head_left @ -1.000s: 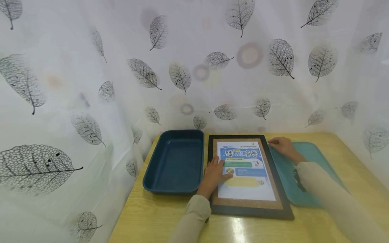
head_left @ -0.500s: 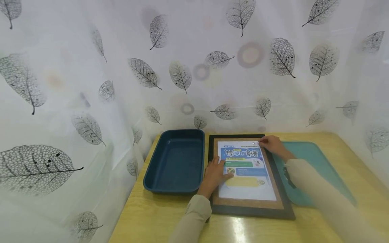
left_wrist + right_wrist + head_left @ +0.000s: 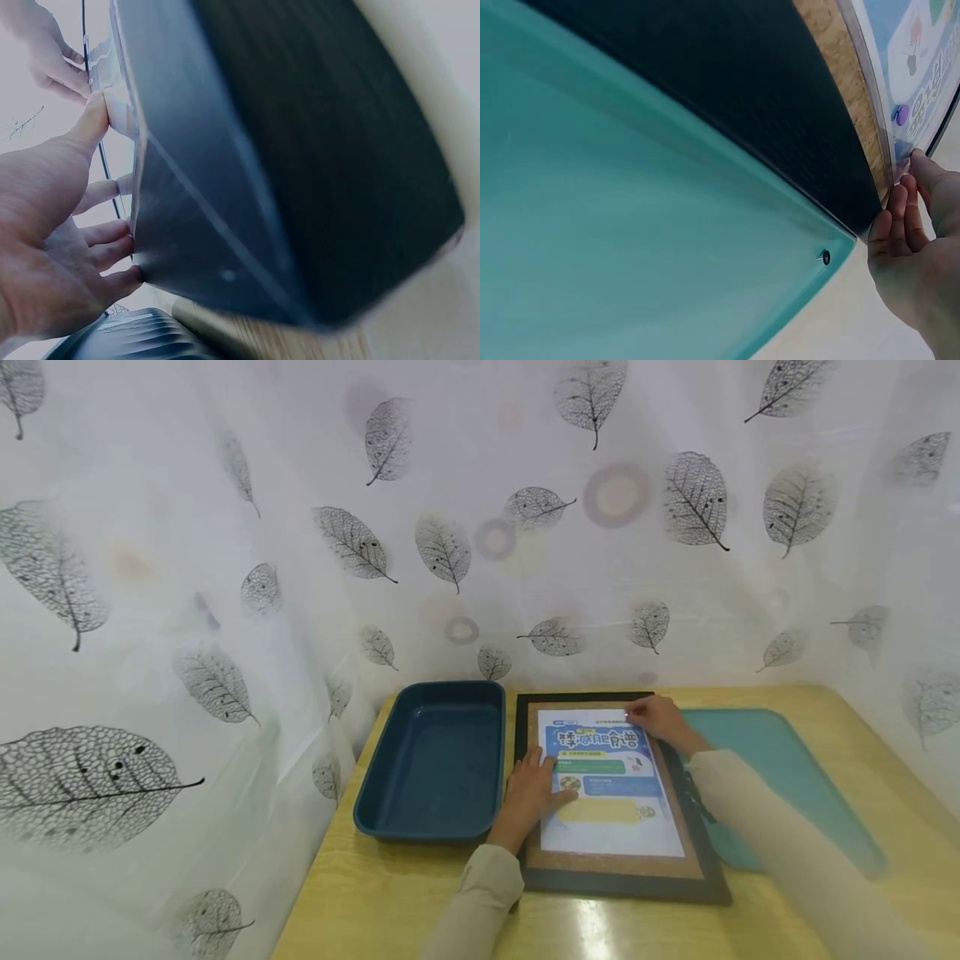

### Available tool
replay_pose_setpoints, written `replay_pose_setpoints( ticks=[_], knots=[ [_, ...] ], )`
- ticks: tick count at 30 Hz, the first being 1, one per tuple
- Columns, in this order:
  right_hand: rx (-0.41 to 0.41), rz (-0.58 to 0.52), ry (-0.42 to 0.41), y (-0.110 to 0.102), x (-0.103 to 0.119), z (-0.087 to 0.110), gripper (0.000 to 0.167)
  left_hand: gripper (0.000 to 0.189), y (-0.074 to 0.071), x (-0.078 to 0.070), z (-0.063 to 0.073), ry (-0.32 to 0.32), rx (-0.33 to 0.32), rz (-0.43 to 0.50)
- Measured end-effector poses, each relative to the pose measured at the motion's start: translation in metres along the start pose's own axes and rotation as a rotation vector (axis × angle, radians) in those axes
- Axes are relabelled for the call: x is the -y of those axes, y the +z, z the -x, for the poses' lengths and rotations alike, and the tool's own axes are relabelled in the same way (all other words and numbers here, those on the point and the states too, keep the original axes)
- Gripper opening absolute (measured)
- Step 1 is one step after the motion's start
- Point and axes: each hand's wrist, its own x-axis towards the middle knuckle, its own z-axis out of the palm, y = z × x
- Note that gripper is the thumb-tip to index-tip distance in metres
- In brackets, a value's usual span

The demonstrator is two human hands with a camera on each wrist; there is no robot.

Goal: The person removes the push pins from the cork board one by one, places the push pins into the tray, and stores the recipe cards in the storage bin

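A printed paper sheet (image 3: 600, 831) lies on a cork board in a dark frame (image 3: 630, 885). My left hand (image 3: 527, 789) rests on the sheet's left side, fingers spread and thumb reaching over the print. My right hand (image 3: 663, 722) is at the sheet's top right corner. In the right wrist view its thumb and forefinger come together right at the corner, close to a purple push pin (image 3: 901, 115) in the sheet; I cannot tell what is between these fingertips. A dark push pin (image 3: 824, 257) lies in the corner of the teal tray (image 3: 645, 217).
A deep blue tray (image 3: 365, 793) stands directly left of the board, with the teal tray against the board's right side, partly under my right arm. The wooden table (image 3: 375, 902) ends at a leaf-patterned plastic curtain (image 3: 480, 602) at the back and left.
My right hand has moved left from the teal tray's near-board corner, over the frame's right edge, to the sheet's top right corner. The left hand stays in place.
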Motion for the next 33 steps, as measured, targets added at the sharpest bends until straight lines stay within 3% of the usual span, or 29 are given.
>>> replay_pose_setpoints(
  ticks=[9, 16, 33],
  knots=[
    [-0.023, 0.023, 0.015, -0.0006, 0.0066, -0.0061, 0.026, 0.077, -0.0053, 0.0003, -0.0001, 0.003, -0.014, -0.004],
    [0.009, 0.003, 0.081, -0.0031, 0.0079, -0.0081, 0.024, 0.079, -0.0045, -0.0013, -0.0007, -0.018, 0.014, 0.016],
    [0.052, 0.01, 0.092, -0.0021, 0.0066, -0.0086, 0.026, 0.081, -0.0022, -0.0036, -0.0016, -0.041, 0.019, 0.008]
  ],
)
